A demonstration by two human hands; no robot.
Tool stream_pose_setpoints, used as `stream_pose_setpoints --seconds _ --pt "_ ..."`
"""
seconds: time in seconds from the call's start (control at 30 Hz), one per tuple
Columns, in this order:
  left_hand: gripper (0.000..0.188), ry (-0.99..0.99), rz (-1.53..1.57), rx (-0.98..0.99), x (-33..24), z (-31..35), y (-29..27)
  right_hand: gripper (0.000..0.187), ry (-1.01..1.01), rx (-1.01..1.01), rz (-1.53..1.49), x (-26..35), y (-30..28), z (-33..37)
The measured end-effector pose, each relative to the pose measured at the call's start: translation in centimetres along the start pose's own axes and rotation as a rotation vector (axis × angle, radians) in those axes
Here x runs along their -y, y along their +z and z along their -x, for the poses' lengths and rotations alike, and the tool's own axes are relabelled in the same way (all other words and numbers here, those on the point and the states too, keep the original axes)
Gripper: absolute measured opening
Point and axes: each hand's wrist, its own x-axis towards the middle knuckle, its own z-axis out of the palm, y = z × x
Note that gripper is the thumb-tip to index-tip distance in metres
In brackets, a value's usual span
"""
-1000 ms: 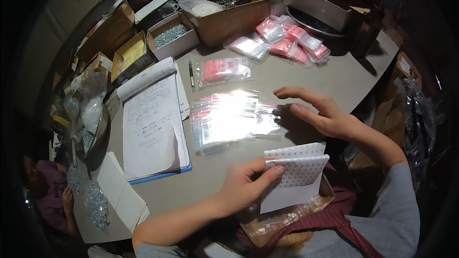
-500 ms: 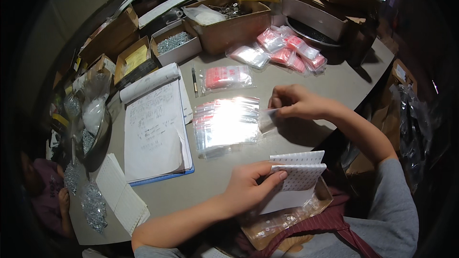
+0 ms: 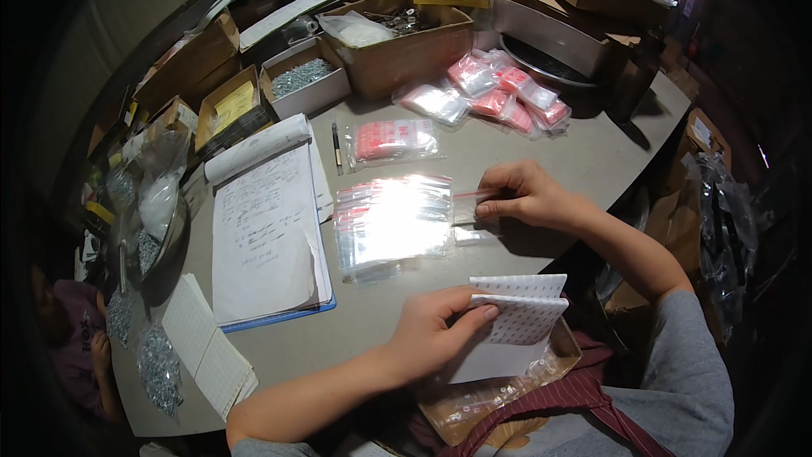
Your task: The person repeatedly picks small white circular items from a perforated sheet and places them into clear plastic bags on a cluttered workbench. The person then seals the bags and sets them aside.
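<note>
My left hand (image 3: 440, 328) grips a folded stack of white label sheets (image 3: 523, 317) with rows of small print. The stack is above a shallow cardboard box (image 3: 554, 370) at my lap, which holds small clear packets. Between thumb and fingers, my right hand (image 3: 526, 195) pinches a small clear zip bag (image 3: 472, 218) with a red strip along its top. This bag lies against the right side of a fanned pile of clear zip bags (image 3: 393, 224), shining under the lamp. The part of the bag under my fingers is hidden.
Left of the pile lies a clipboard with a paper pad (image 3: 266, 233), then a pen (image 3: 337, 148). Packs of red-and-clear bags (image 3: 507, 97) sit behind. Boxes of metal parts (image 3: 302, 78) line the back; bags of hardware (image 3: 158, 368) stand left, near another person (image 3: 80, 347).
My right hand has come slightly down, its fingers now more extended over the bag, whose red strip shows. The left hand keeps its hold on the label sheets. The whole view has shifted slightly.
</note>
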Motion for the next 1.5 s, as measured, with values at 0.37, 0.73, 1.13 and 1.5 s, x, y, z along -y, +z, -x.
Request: stream_pose_setpoints --seconds 0.37,0.73,1.13,1.5 --pt "0.023 -0.033 0.037 -0.005 0.0 0.1 0.1 0.059 0.324 -0.096 0.421 0.3 -2.4 -1.4" --pt "0.026 -0.233 -0.014 0.013 -0.7 0.4 -0.5 0.03 -0.166 0.164 0.306 7.7 -1.2 6.4" --pt "0.026 -0.188 0.148 -0.09 -1.3 0.2 -0.6 0.031 0.059 0.028 0.115 8.2 2.3 11.4" --pt "0.021 -0.223 0.14 -0.096 -1.5 -0.4 -0.5 0.028 0.081 -0.042 0.049 6.7 3.0 11.2"
